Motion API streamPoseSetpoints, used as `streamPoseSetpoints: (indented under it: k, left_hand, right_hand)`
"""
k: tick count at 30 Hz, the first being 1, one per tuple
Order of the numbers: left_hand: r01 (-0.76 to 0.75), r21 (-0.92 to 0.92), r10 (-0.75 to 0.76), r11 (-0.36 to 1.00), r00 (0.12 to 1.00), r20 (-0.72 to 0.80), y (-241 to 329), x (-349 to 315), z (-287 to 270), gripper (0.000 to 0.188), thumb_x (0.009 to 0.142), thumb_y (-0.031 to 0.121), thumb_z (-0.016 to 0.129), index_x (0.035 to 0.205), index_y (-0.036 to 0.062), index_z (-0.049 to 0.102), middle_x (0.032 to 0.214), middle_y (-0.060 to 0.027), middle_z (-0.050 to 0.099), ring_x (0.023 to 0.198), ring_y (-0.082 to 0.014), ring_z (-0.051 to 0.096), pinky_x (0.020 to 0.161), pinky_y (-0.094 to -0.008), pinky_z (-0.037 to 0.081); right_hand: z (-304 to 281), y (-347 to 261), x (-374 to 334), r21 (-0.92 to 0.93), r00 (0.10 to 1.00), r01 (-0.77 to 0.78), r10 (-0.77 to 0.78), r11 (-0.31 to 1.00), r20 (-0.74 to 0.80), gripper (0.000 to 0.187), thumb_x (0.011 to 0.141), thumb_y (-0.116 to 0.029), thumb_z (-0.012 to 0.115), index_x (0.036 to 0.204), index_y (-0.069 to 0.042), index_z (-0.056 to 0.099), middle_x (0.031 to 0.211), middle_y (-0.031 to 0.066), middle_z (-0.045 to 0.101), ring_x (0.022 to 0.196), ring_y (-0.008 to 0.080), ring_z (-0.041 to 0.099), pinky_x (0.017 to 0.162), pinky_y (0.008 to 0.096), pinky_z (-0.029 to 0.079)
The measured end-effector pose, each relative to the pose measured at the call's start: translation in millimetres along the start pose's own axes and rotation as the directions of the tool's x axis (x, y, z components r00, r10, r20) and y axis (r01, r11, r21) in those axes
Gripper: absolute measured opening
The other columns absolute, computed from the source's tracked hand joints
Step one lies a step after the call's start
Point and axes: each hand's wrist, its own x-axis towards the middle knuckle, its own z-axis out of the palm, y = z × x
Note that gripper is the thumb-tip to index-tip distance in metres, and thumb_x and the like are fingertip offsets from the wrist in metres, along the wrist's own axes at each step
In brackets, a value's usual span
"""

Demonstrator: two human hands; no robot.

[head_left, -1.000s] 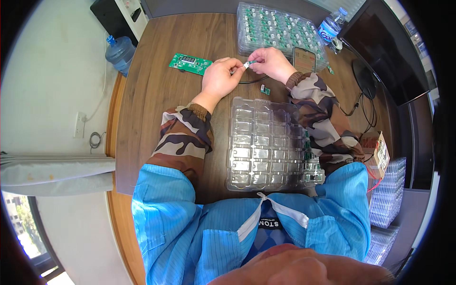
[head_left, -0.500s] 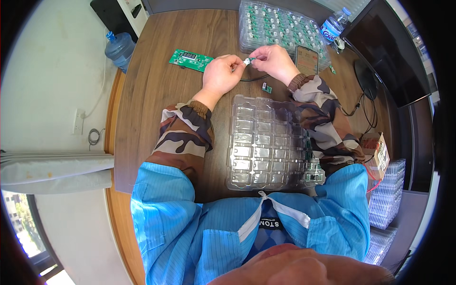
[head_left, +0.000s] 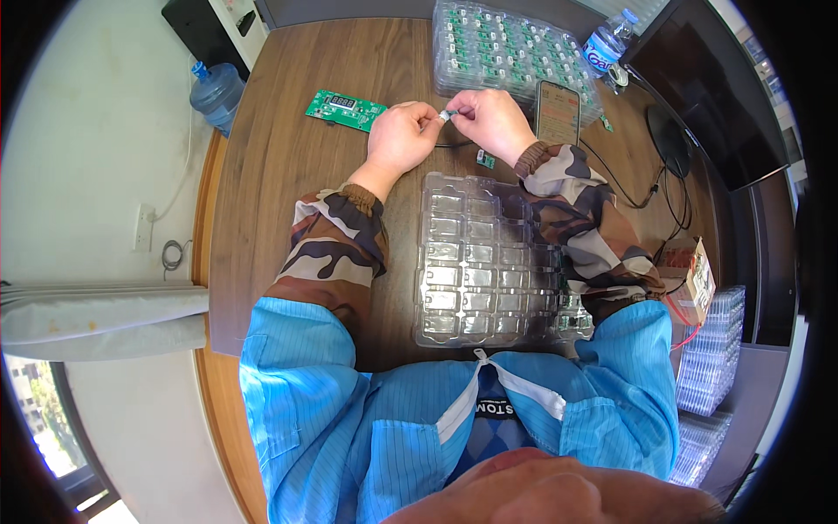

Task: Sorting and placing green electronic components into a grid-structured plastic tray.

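My left hand (head_left: 403, 137) and my right hand (head_left: 495, 124) meet over the desk, fingertips pinched at a small white connector piece (head_left: 446, 115). Fingers cover most of it, so whether it is joined to a small board cannot be made out. Beside my left hand lies a green circuit board (head_left: 345, 111) with a digit display. A small green module (head_left: 485, 159) rests on the desk below my right hand. Closer to me is a clear plastic tray (head_left: 476, 262) of many pockets; my right sleeve hides part of its right side, where some green modules sit.
Stacked clear trays (head_left: 515, 80) full of green modules stand at the back. Around them are a phone (head_left: 557, 113), a water bottle (head_left: 608, 44) and a monitor (head_left: 711, 92). Black cables (head_left: 642, 203) run at the right, near a cardboard box (head_left: 687, 278). More trays (head_left: 711, 349) are stacked below.
My hands have drawn slightly closer together. The green part that showed at my right fingertips is now mostly hidden. The whole view has shifted a little.
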Motion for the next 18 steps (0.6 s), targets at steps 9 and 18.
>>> streamPoseSetpoints:
  k: [9,18]
  left_hand:
    - [0.001,0.058,-0.003,0.998,0.999,0.034,3.9,0.1,1.2,0.017,0.075,0.025,0.061,0.072,0.0078,0.062,0.072,-0.0083,0.061,0.068,-0.0259,0.059,0.059,-0.0366,0.046]
    - [-0.049,0.047,0.047,0.998,0.998,0.032,2.8,-1.1,-2.5,0.017,0.076,0.023,0.061,0.072,0.0066,0.061,0.071,-0.0085,0.06,0.067,-0.0254,0.058,0.058,-0.0355,0.045]
  right_hand:
    - [-105.4,-22.3,-125.2,0.125,0.986,-0.119,0.102,0.985,0.135,0.019,0.079,-0.015,0.061,0.092,-0.001,0.058,0.084,0.0129,0.062,0.074,0.0249,0.062,0.064,0.0312,0.049]
    - [-162.9,-32.8,-346.6,-0.664,0.663,-0.636,0.718,0.392,-0.211,0.021,0.065,-0.01,0.066,0.085,-0.008,0.062,0.093,0.0107,0.058,0.081,0.0311,0.058,0.069,0.0366,0.047]
